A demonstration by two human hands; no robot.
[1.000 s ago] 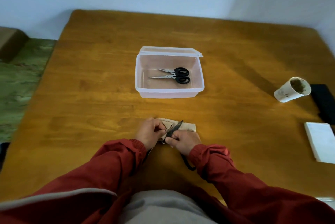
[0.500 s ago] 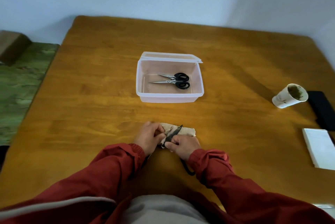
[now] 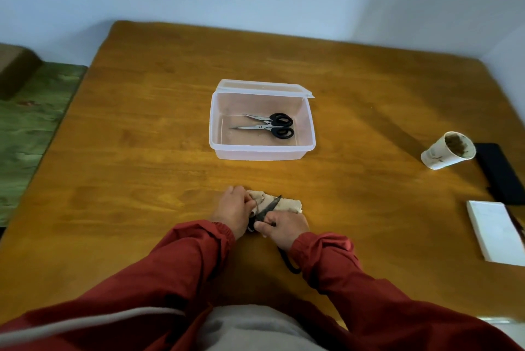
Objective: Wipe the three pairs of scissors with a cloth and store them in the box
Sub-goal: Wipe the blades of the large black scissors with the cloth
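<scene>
"Left of the fingers, what's around?"
"Table (image 3: 142, 180), then a green mat (image 3: 28, 129) past its edge. The left hand (image 3: 233, 210) pinches the cloth (image 3: 289, 205) against the dark scissors (image 3: 271, 205); the right hand (image 3: 284, 227), touching it, grips them, hiding most of the handles."
"And beyond?"
"The box (image 3: 261, 153) stands straight past the fingers, well apart, lid back; black-handled scissors (image 3: 267, 126) lie flat inside, one pair or two I cannot tell. Far right of the fingers: a stained cup (image 3: 446, 151), black slab (image 3: 497, 171), white pad (image 3: 495, 232)."
</scene>
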